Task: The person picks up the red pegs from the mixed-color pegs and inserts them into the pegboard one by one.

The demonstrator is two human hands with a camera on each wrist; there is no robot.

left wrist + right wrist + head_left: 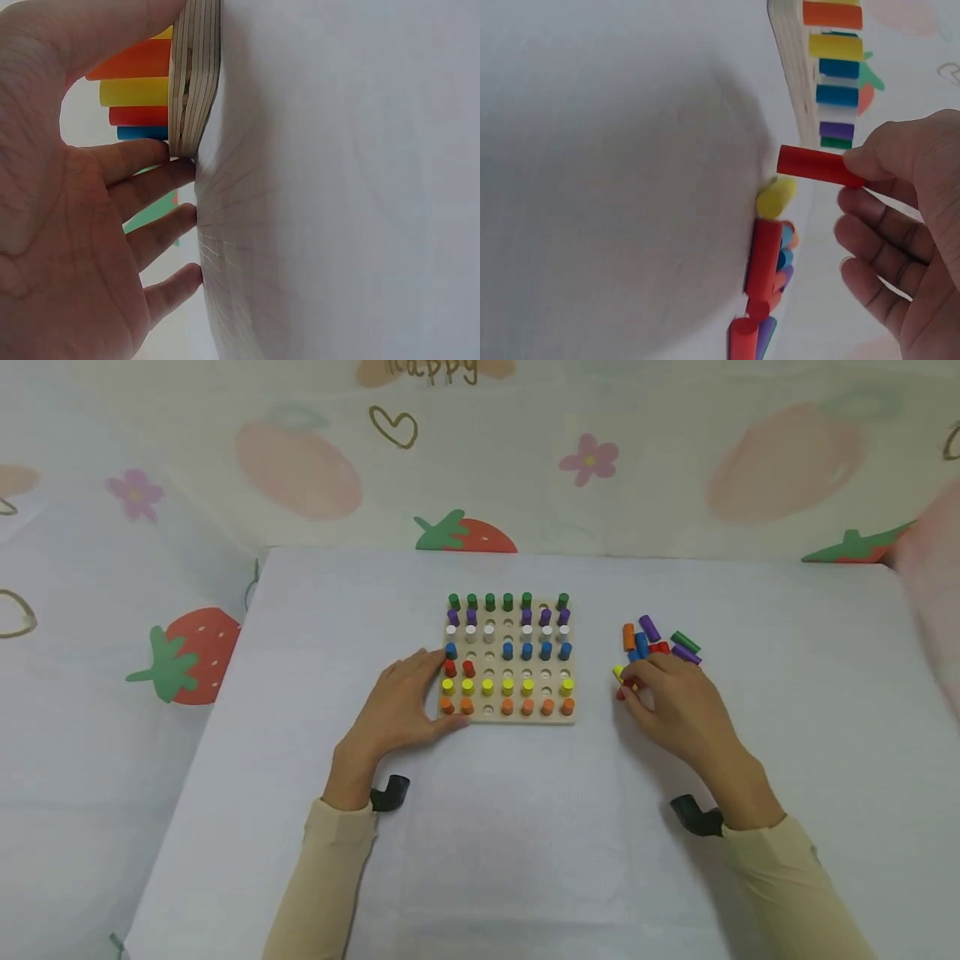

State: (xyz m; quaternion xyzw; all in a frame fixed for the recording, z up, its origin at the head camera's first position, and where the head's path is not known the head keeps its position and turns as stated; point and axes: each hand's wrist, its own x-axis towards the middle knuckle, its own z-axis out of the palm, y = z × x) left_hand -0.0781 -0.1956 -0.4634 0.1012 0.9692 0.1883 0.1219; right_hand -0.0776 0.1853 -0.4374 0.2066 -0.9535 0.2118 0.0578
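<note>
Pinched between thumb and forefinger of right hand [678, 702]: one red peg [817, 164], clear of the white cloth [525, 827], toward three o'clock of the wooden pegboard [525, 722]. Beside it: loose yellow peg [618, 672]; also loose green peg [686, 642], orange peg [628, 637] and others. Left hand [401, 706]: fingers spread, thumb and forefinger against the pegboard's eight-o'clock corner. Stock standing: seven colour rows, green row [490, 602] at twelve o'clock, orange row [527, 707] at six. Progress, judged: mostly filled. Outstanding: five vacancies in red row [468, 669], one or two in each other row.
</note>
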